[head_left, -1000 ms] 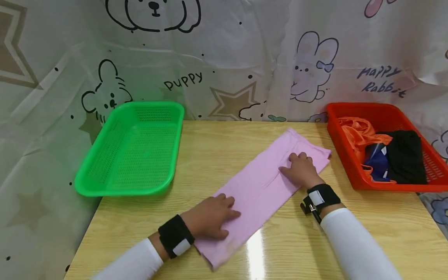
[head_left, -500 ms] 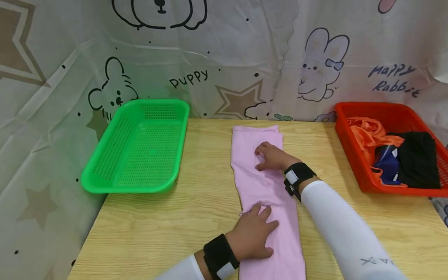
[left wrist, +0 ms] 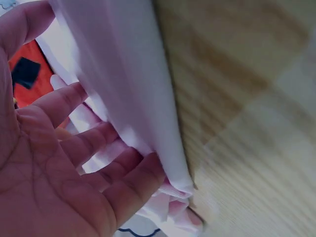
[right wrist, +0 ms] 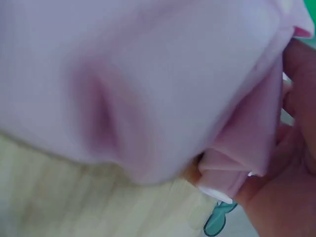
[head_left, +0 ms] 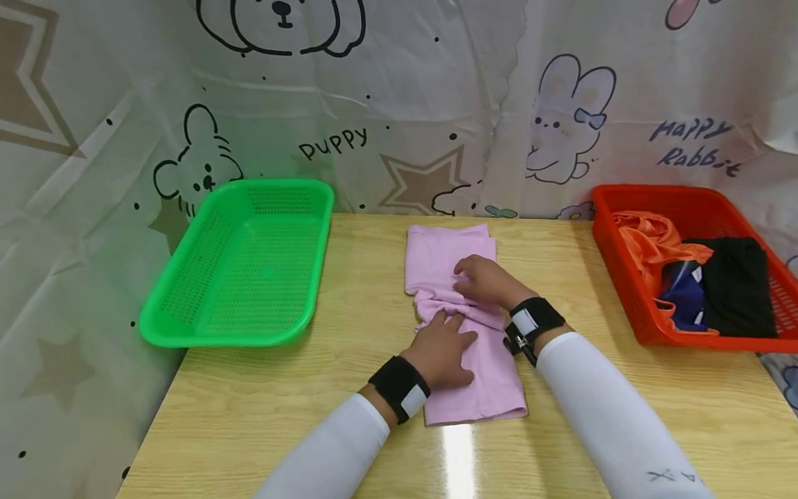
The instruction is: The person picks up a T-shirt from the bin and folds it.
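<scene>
A pink folded garment (head_left: 480, 391) lies lengthwise on the wooden table in front of me, bunched into creases across its middle. On its near half rests my left hand (head_left: 440, 355), fingers spread; the left wrist view shows its fingertips (left wrist: 153, 165) against the pink cloth (left wrist: 133, 84). Further up, my right hand (head_left: 489, 281) touches the garment's right side with fingers bent loosely. In the right wrist view, folds of the cloth (right wrist: 173, 89) cover part of that hand (right wrist: 276, 202), hiding its fingertips.
A green plastic basket (head_left: 231, 341) with nothing in it stands at the back left. At the right, a red basket (head_left: 686, 194) contains an orange garment (head_left: 648, 239), a dark blue item (head_left: 684, 294) and a black cloth (head_left: 738, 284). A printed curtain (head_left: 399, 90) hangs behind the table.
The garment has turned from slanting to nearly straight. Since then my left hand has pushed its near part forward, shortening and bunching it, while my right hand has stayed near its upper half.
</scene>
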`<state>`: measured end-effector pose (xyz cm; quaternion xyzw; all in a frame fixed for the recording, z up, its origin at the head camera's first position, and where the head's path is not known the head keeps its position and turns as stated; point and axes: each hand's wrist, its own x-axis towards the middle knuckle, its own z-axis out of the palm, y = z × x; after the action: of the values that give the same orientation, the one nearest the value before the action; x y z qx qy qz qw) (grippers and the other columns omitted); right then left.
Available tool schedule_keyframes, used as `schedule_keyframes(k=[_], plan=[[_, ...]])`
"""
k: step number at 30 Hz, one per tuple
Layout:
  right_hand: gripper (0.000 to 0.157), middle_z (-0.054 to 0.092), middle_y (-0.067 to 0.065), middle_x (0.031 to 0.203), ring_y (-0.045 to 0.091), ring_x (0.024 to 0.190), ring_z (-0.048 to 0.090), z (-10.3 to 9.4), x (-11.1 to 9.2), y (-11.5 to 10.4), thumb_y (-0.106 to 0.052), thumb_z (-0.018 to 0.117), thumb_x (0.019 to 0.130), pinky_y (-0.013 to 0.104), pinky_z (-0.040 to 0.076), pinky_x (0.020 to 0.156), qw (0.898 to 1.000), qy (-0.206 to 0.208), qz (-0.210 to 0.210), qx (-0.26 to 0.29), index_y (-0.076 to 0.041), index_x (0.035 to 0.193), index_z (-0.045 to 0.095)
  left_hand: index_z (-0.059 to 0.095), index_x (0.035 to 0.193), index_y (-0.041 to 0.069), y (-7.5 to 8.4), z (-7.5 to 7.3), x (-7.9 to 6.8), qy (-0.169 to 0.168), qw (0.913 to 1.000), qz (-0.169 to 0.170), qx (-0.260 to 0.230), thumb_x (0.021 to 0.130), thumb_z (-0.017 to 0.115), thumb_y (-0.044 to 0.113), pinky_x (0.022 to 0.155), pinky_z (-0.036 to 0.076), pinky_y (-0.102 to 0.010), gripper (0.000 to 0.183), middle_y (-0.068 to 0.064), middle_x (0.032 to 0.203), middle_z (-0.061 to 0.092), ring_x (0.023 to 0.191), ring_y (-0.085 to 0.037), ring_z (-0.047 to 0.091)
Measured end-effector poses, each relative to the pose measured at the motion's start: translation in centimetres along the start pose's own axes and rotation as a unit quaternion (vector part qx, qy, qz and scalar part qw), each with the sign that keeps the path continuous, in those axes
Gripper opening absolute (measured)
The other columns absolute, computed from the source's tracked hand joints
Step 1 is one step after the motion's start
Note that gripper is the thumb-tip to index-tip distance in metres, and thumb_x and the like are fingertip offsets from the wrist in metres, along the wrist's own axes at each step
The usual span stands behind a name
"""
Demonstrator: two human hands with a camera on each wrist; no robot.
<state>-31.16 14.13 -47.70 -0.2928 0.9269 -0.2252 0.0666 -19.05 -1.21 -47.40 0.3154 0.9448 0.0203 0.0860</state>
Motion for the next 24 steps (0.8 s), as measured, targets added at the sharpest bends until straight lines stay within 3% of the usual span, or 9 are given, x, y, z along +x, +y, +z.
schedule_keyframes(k=[3,5,7,11,14,17,20,24], plan=[[0.023,0.061,0.013,0.104,0.026,0.098,0.054,-0.2,-3.5,-1.0,-0.021,0.061,0.088,0.047,0.045,0.089,0.995,0.098,-0.004,-0.01,-0.003,0.101,0.062,0.054,0.132,0.025,-0.5,0.0,0.7,-0.001,0.9999,0.011,0.012,0.074,0.063,0.057,0.099,0.041,-0.043,0.067,-0.011,0.142,0.044,0.128,-0.035,0.033],[0.021,0.061,0.009,0.099,0.024,0.095,0.055,0.0,-6.6,-2.3,-0.023,0.064,0.086,0.046,0.047,0.084,0.992,0.124,-0.031,-0.022,-0.006,0.099,0.062,0.054,0.132,0.026,-1.2,-0.1,1.0,0.001,0.9998,0.012,0.015,0.075,0.062,0.058,0.096,0.043,-0.045,0.066,-0.01,0.142,0.044,0.127,-0.035,0.033],[0.027,0.06,0.006,0.099,0.02,0.094,0.054,0.7,-9.5,-3.6,-0.027,0.067,0.083,0.045,0.048,0.083,0.992,0.106,-0.069,-0.028,-0.007,0.101,0.062,0.054,0.133,0.027,-2.2,-0.4,1.2,0.001,0.9998,0.011,0.018,0.076,0.061,0.059,0.094,0.044,-0.047,0.066,-0.009,0.143,0.043,0.128,-0.036,0.032],[0.053,0.054,0.009,0.115,0.021,0.108,0.049,2.8,-13.2,-5.6,-0.037,0.077,0.072,0.043,0.047,0.091,0.993,0.003,-0.118,-0.029,-0.01,0.114,0.059,0.05,0.136,0.028,-4.0,-1.0,1.4,-0.018,0.9998,-0.003,0.009,0.08,0.06,0.057,0.094,0.044,-0.05,0.064,-0.008,0.147,0.039,0.13,-0.039,0.029],[0.059,0.05,0.014,0.121,0.025,0.114,0.044,4.3,-14.0,-6.1,-0.035,0.081,0.067,0.044,0.045,0.094,0.993,-0.017,-0.109,-0.051,-0.013,0.117,0.058,0.048,0.138,0.027,-5.0,-0.9,1.4,-0.024,0.9996,0.007,-0.011,0.084,0.058,0.053,0.098,0.041,-0.05,0.06,-0.008,0.147,0.038,0.132,-0.039,0.027],[0.043,0.054,0.015,0.114,0.026,0.108,0.048,5.3,-13.9,-6.4,-0.025,0.08,0.071,0.044,0.048,0.089,0.991,0.013,-0.102,-0.085,-0.015,0.109,0.062,0.049,0.137,0.021,-5.6,-0.3,0.9,-0.008,0.9971,0.044,-0.061,0.089,0.054,0.039,0.105,0.035,-0.046,0.051,-0.009,0.145,0.042,0.132,-0.034,0.029],[0.023,0.059,0.011,0.101,0.023,0.096,0.054,5.6,-13.5,-6.5,-0.013,0.073,0.077,0.041,0.052,0.079,0.988,0.046,-0.099,-0.105,-0.014,0.098,0.065,0.056,0.129,0.014,-5.9,0.2,-0.5,0.04,0.9901,0.09,-0.101,0.092,0.051,0.02,0.108,0.032,-0.039,0.038,-0.011,0.137,0.05,0.129,-0.026,0.036],[0.012,0.058,-0.002,0.08,0.013,0.075,0.053,4.6,-13.3,-6.6,-0.007,0.066,0.079,0.033,0.05,0.065,0.993,0.063,-0.069,-0.075,-0.015,0.088,0.063,0.059,0.12,0.013,-5.8,0.5,-3.3,0.119,0.9828,0.131,-0.053,0.084,0.059,0.009,0.106,0.034,-0.04,0.037,-0.013,0.128,0.054,0.125,-0.029,0.04]])
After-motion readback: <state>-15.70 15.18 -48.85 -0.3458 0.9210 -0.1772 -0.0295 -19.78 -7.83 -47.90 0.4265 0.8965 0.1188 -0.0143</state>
